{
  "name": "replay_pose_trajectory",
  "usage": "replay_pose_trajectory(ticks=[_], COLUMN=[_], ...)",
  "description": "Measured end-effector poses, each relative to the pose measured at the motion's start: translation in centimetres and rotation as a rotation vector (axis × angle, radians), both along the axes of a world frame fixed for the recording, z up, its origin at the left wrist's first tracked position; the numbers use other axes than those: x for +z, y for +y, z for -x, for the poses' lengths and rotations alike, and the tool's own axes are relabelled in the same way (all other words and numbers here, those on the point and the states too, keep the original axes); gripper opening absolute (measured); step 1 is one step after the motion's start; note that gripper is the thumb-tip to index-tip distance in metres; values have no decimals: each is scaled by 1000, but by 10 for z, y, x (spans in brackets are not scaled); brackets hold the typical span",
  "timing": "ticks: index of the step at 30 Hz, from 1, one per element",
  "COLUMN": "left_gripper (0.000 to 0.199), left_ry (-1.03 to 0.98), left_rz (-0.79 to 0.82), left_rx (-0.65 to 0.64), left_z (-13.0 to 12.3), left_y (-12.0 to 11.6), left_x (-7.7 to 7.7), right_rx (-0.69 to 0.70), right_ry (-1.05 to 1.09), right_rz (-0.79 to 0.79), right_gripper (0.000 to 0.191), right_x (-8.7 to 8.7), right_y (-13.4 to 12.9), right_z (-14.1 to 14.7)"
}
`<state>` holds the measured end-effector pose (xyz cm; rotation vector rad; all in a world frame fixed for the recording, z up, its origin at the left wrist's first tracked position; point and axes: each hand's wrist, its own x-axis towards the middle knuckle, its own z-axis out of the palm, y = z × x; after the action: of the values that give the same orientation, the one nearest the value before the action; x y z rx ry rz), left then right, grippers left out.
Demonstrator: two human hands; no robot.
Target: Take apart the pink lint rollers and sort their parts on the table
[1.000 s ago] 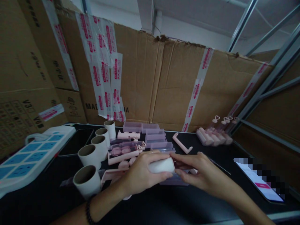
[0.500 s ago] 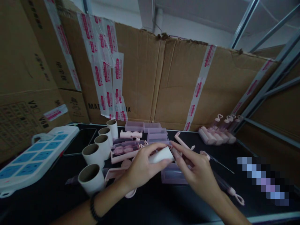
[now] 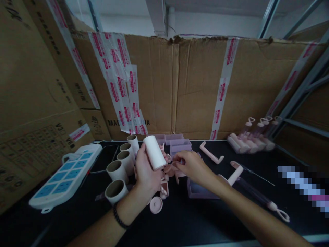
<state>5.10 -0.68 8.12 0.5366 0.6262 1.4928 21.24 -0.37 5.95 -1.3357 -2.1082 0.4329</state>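
Observation:
My left hand [image 3: 146,171] is wrapped round a white paper roll [image 3: 155,152], which stands tilted in the palm. A little to the right, my right hand [image 3: 191,164] reaches into a cluster of pink plastic parts, its fingertips pinched on a pink round cap [image 3: 175,166]. The fingers partly hide that cap. Below the left hand lies a loose pink round cap [image 3: 156,205]. Several white rolls with brown cores, among them a near one [image 3: 116,192], stand upright in a line left of my left hand. A clear purple case [image 3: 203,190] lies under my right forearm.
Purple cases [image 3: 180,147] sit at the back, with a pink handle [image 3: 212,153] to their right. Further right are another pink handle [image 3: 235,175], a thin metal rod [image 3: 259,176] and pink rollers [image 3: 249,143]. A power strip [image 3: 66,175] and phone [image 3: 105,159] lie left.
My left hand has turned the white roll up and moved it left, away from the right hand. The right hand has let go of the roll and moved left to the pink parts.

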Motion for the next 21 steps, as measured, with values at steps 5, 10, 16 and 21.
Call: replay_pose_trajectory(ticks=[5,10,16,21], left_gripper=[21,22,31,30], left_ry=[-2,-22,-9,22], left_rz=[-18,-83,-121,-177], left_rx=[70,69,96,111], left_z=[-1,-3,-6,-11], left_y=[0,5,1,-4], left_x=[-5,-15,-14,-12], right_rx=[76,48,-5,156], right_ry=[-65,-30,633,948], right_rz=[75,34,164,281], right_gripper=[13,13,38,38], right_x=[-13,-9,-8,-9], right_y=[19,19,1,-14], right_z=[22,25,5,4])
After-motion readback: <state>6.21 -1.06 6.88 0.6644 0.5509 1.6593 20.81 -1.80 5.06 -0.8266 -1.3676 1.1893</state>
